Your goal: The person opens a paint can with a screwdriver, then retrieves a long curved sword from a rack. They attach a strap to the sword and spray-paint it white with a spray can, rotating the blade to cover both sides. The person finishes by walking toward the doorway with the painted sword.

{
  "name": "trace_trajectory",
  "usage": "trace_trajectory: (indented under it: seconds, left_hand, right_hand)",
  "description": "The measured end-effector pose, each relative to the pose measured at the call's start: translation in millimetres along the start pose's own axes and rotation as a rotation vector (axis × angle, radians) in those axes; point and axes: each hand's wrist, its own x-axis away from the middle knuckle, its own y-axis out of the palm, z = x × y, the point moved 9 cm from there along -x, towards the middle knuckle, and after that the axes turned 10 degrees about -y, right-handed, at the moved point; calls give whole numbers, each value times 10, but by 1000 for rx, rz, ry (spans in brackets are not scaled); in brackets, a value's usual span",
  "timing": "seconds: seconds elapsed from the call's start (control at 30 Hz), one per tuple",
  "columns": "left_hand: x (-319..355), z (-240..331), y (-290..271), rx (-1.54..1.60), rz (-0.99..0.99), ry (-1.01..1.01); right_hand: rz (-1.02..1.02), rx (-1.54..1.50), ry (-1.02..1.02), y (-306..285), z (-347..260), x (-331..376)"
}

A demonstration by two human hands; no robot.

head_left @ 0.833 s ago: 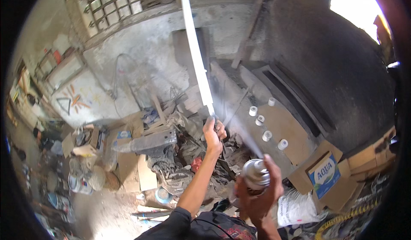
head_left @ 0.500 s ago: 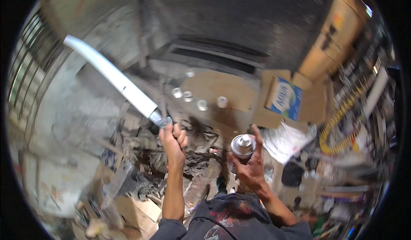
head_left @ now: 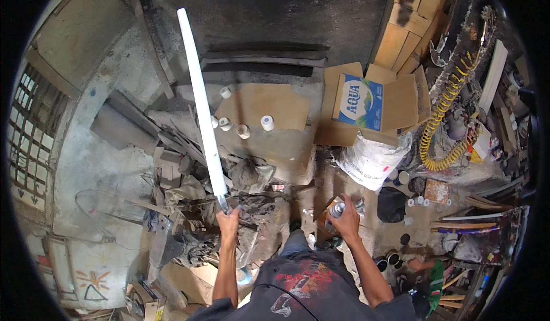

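Note:
My left hand is closed around the narrow, dark metal end of a long, slightly curved white blade-shaped piece. It points up and away from me, its far tip leaning a little left. In my right hand is a spray can, its silvery top showing and the fingers wrapped around its body. The can is held lower and well to the right of the white piece, apart from it. Past the white piece, several small white cylinders stand on a brown cardboard sheet.
An open cardboard box with a blue-and-white panel sits atop a white sack at right. A yellow coiled hose hangs beyond it. Rags and scrap clutter the ground at left, near a pale wall. Jars and wood strips lie at right.
The white piece has swung from slanting far left to nearly upright. My right hand and the spray can have turned, with the can tilted left. The head view has shifted.

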Motion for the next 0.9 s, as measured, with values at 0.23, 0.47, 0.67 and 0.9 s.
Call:
trace_trajectory:
  seconds: [0.23,0.47,0.67,0.9]
  left_hand:
    - [-318,-162,-315,-48,-42,47]
    - [-935,-425,-312,-141,-274,-93]
    - [-1316,-576,-332,-227,-290,-152]
    - [-1489,-506,-22,-69,-311,-20]
  right_hand:
    - [-84,-132,-210,1459,-399,-1682]
    - [-79,-2,-138,2724,-846,-3137]
    - [5,140,-125,3176,-987,-3513]
    - [-58,117,-94,3073,-876,-3445]
